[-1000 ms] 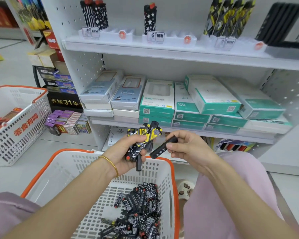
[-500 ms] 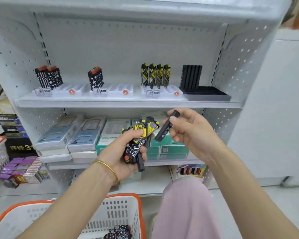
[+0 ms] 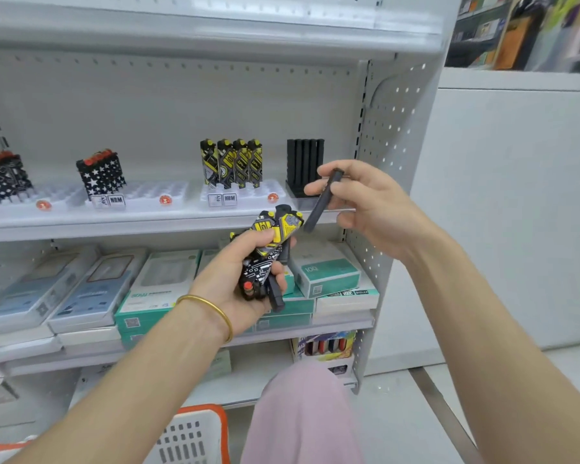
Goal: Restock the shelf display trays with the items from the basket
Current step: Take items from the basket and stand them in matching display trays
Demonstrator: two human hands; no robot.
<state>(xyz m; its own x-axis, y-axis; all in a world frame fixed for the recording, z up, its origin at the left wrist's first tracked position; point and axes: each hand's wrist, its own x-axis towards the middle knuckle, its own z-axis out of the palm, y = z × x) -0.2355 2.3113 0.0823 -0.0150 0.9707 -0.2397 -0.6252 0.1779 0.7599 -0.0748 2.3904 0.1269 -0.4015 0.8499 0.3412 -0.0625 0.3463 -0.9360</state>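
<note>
Standing in white moulded plastic trays (image 3: 168,192) along the perforated metal shelf (image 3: 114,222) are slim rectangular sticks: a diamond-print block (image 3: 0,175) at far left, then a star-print block (image 3: 101,174) with red caps, a yellow-and-black row (image 3: 231,164), and a plain matte black row (image 3: 304,164) at the right end. Small tags (image 3: 116,199) on the tray fronts read "NBM". Below, flat glossy boxes (image 3: 81,293) lie stacked, one teal box (image 3: 329,276) marked "10Q". Lowest sits a white slotted basket (image 3: 195,437) with an orange rim. The left hand (image 3: 228,279), fingers curled tight, grips a bundle (image 3: 275,236) of yellow, circuit-print and black sticks before the shelf edge. The right hand (image 3: 379,209) pinches one tilted matte black stick (image 3: 322,202) between thumb and fingertips, near the black row.
</note>
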